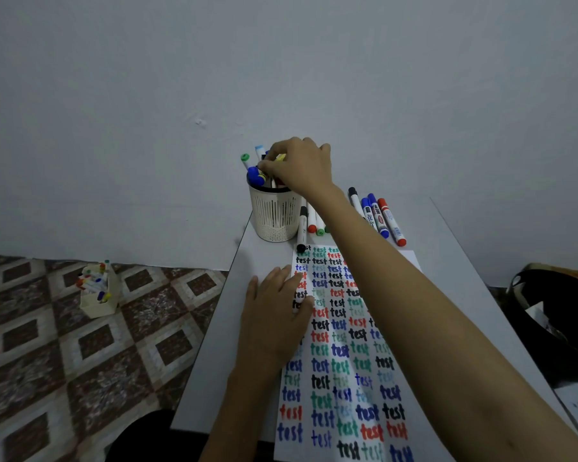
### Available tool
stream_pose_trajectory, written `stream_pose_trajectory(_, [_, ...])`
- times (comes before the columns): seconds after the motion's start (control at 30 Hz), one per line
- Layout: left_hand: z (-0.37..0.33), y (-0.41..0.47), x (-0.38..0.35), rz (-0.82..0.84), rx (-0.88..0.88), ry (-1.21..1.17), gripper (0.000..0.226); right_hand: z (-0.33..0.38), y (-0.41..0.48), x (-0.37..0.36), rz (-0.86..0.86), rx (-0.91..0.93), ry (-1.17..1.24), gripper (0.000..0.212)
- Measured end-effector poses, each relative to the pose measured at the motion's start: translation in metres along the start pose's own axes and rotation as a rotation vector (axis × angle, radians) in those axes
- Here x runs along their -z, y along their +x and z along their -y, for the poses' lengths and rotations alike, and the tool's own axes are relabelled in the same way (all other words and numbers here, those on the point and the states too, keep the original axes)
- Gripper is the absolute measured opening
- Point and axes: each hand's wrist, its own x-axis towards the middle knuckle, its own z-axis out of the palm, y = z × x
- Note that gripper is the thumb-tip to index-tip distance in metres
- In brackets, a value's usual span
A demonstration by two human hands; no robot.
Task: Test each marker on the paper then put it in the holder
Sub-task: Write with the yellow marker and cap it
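Rows of the word "test" in black, blue, red and green fill the paper closest to the lens. It is the only writing that reads clearly. Left hand lies flat on the sheet's left edge, fingers straight, pinning it to the table. Right hand reaches across the sheet to the far end, fingers curled down over the mouth of the white slotted holder. There they seem to pinch a yellow-ended marker standing nearly upright among those already in.

Markers presumably still to be tested lie on the table just right of the holder. A black marker is beside its base, and a group of four — black, two blue, red — lies further right. All lie with their long axes pointing away from the person, roughly side by side, so the right hand is the nearer one for the next pick. Their barrel labels are too small to read.
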Motion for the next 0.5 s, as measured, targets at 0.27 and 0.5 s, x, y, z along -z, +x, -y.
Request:
stream_pose_trajectory(0.27, [-0.001,0.0,0.001,0.014,0.004,-0.014,0.067,-0.003,-0.001,0.012,-0.12,-0.206,0.519,0.01])
stream_pose_trajectory(0.5, [0.001,0.0,0.0,0.006,-0.005,-0.031,0.065,-0.014,-0.003,0.013,-0.123,-0.163,0.541,0.055])
